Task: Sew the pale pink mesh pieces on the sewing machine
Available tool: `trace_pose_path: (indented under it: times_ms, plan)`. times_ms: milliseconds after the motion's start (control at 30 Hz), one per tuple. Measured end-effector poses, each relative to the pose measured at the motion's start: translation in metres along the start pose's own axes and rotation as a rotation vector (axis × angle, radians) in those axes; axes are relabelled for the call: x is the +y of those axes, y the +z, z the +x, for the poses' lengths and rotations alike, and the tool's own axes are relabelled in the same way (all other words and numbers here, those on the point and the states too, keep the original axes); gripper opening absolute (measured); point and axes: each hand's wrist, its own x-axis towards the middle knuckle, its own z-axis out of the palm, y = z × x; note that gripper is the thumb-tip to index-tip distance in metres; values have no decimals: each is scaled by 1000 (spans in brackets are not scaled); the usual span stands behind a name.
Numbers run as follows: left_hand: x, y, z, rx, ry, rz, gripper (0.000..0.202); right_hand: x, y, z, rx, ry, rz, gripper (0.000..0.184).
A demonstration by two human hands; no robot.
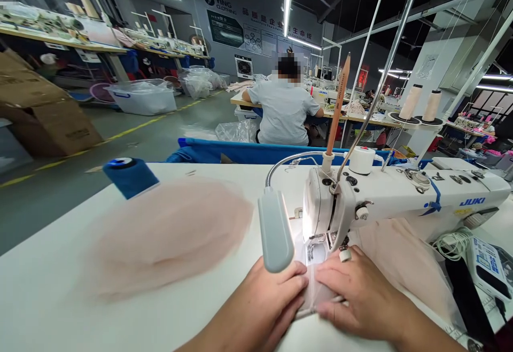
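Observation:
A white sewing machine (332, 202) stands at the right of the table, its presser foot and needle area lit. Thin sheer fabric (315, 288) lies under the needle area and runs toward me. At its left edge, my left hand (276, 298) has its fingers bent and pressed together on the fabric. My right hand (360, 293) lies on the other side, just below the machine head, fingers stretched forward and thumb apart. A grey-green lamp head (276, 232) on a bent metal neck partly hides the space above my left hand. Pale pink sheer cloth (404, 256) spreads beyond my right hand.
More pink sheer cloth (172, 240) lies on the table's left, near a blue thread cone (130, 177). A brown pencil (339, 106) stands upright on the machine. A control box (491, 266) and coiled cable (452, 244) sit at right. A person (282, 106) sits ahead, facing away.

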Motion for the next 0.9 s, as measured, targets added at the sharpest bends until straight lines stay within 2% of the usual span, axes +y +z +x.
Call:
trace_pose_path:
  times_ms: [100,167,267,367,467,567,633,700,800,900]
  plan:
    - [9,-14,1,-123,-120,-58,27,0,1,1,-7,-24,-1,9]
    - [14,-19,4,-184,-189,-82,30,1,4,2,38,-21,-7,12]
    - [16,-11,10,-219,-239,-109,28,-1,7,6,176,43,112,18]
    - [11,10,14,-122,-265,-115,9,-6,6,11,285,125,288,19]
    - [6,22,15,19,-252,-95,23,-9,4,14,304,163,359,18]
    - [9,14,17,84,-195,-75,29,-9,4,14,307,150,354,19]
    - [13,4,17,63,-107,-65,30,-7,3,11,286,88,301,19]
    - [15,-1,14,38,10,-51,30,-5,1,6,195,-7,201,19]
    - [12,8,1,87,134,-18,32,-4,-4,0,22,-77,21,20]
    - [7,22,-13,89,167,10,31,-7,-8,-3,-38,-73,-68,15]
